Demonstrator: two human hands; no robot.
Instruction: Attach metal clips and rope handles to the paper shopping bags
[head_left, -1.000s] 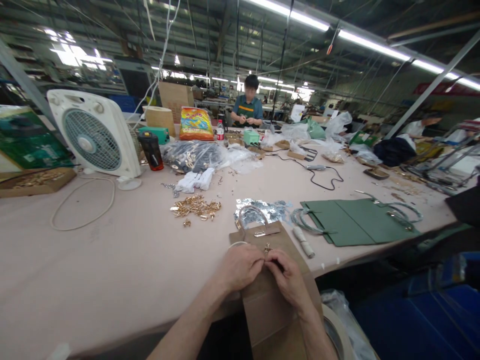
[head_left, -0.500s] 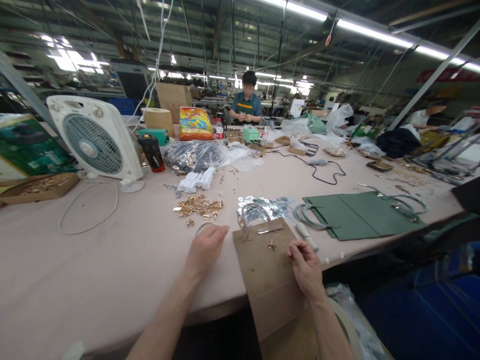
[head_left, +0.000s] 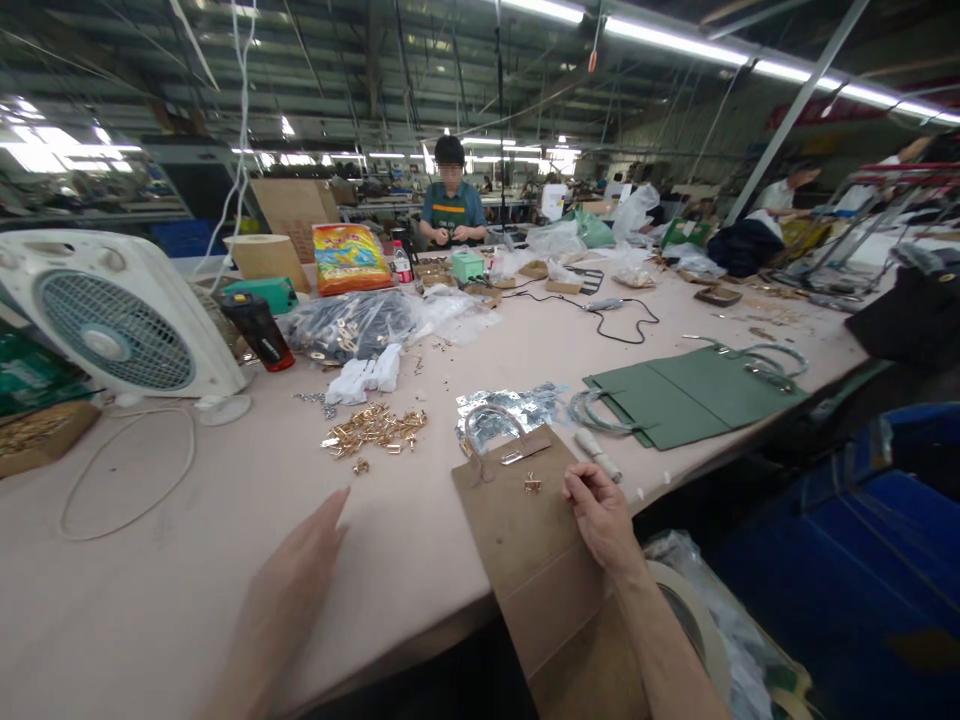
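Observation:
My left hand (head_left: pixel 296 575), blurred by motion, is over the bare tabletop with fingers stretched forward; I make out nothing in it. Nearest to it are a small gold clasp piece (head_left: pixel 361 467) and a pile of gold metal fittings (head_left: pixel 375 430). My right hand (head_left: pixel 602 512) is closed in a pinch above the right edge of a brown bag panel (head_left: pixel 517 545); what its fingertips hold, if anything, is hidden. On that panel lie a few gold fittings (head_left: pixel 532 484), below a clear-wrapped handle (head_left: pixel 491 415). The panel's lower end hangs over the table edge.
Silver metal plates (head_left: pixel 510 410) lie behind the panel. Rightward are a rolled grey piece (head_left: pixel 598 455) and a green bag panel (head_left: pixel 697 395) with wrapped handles. A white fan (head_left: pixel 112 320) and a tumbler (head_left: pixel 259 330) stand left. A co-worker (head_left: pixel 452 205) is across the table.
My left hand has moved left and toward me, away from the brown panel. My right hand stays pinched beside the panel. The view has turned, shifting the scene leftward.

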